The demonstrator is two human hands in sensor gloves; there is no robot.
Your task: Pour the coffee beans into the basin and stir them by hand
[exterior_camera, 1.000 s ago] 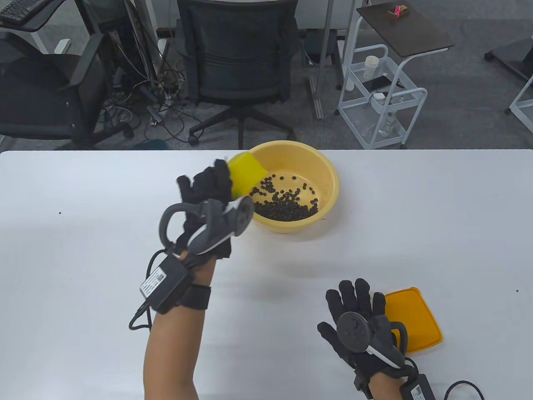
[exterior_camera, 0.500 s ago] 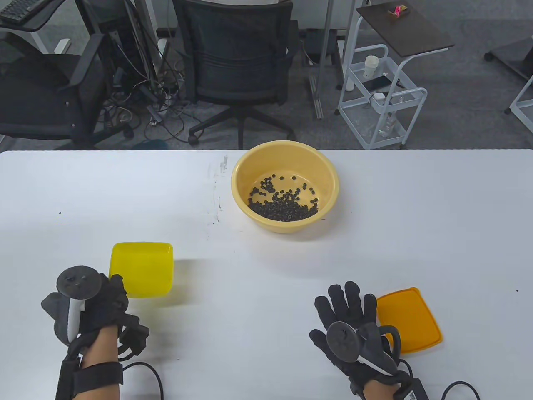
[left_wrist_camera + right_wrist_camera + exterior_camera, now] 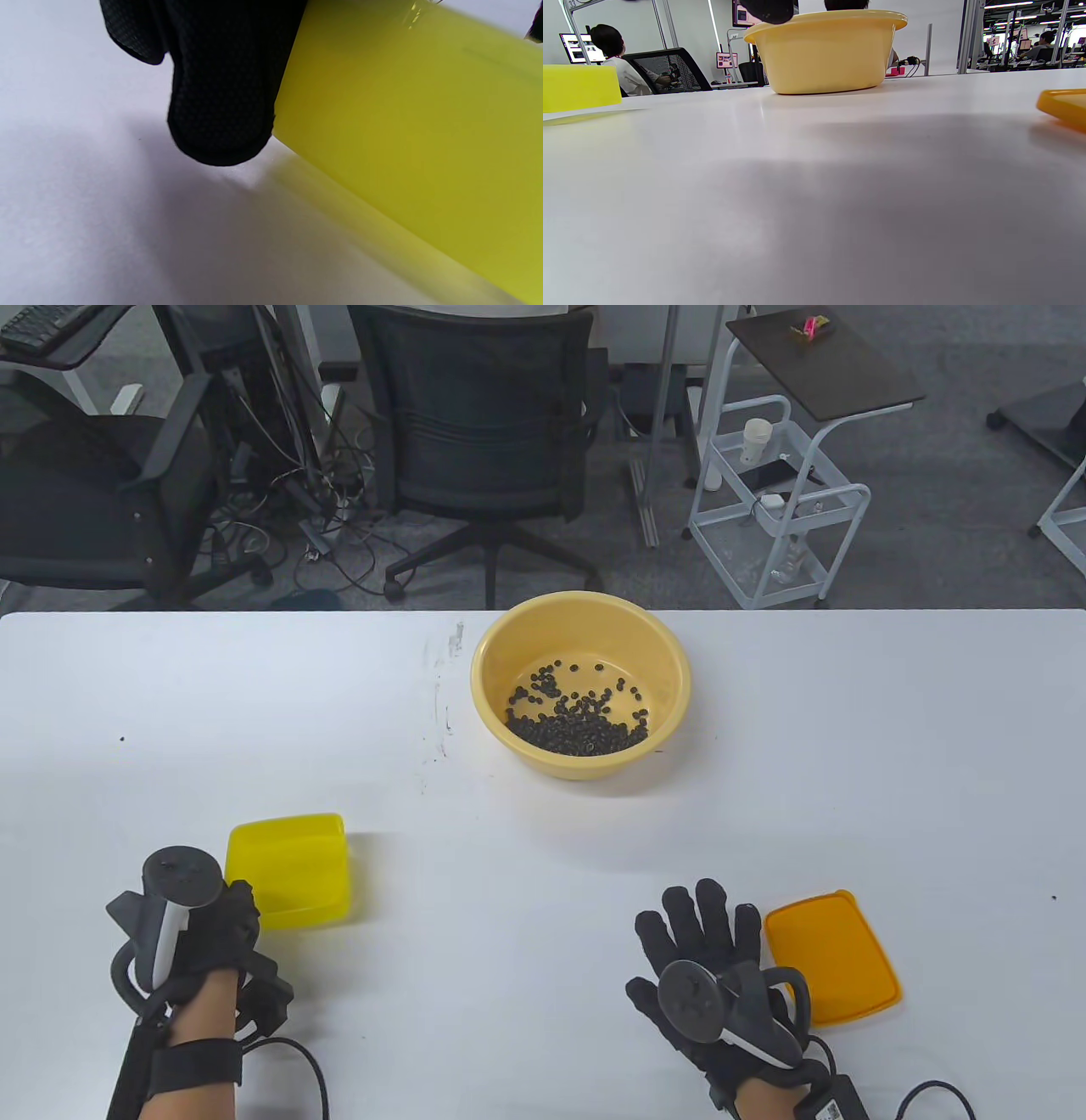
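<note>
The pale yellow basin [image 3: 670, 645] stands at the table's far middle, with dark coffee beans [image 3: 577, 725] heaped in its near half. An empty bright yellow container [image 3: 288, 865] sits upright at the near left. My left hand [image 3: 233, 920] holds its near left corner; in the left wrist view a gloved finger [image 3: 220, 84] lies against the container's wall [image 3: 415, 135]. My right hand [image 3: 700, 937] lies flat on the table at the near right with its fingers spread, holding nothing. The right wrist view shows the basin [image 3: 825, 51] from the side, far ahead.
An orange lid [image 3: 836, 954] lies flat just right of my right hand and shows as an orange edge [image 3: 1065, 106] in the right wrist view. Bare white table separates the hands from the basin. Office chairs and a white cart stand beyond the far edge.
A second ago my left hand held the container tipped over the basin's left rim. It has since carried it to the near left and lowered it. My right hand edged slightly left.
</note>
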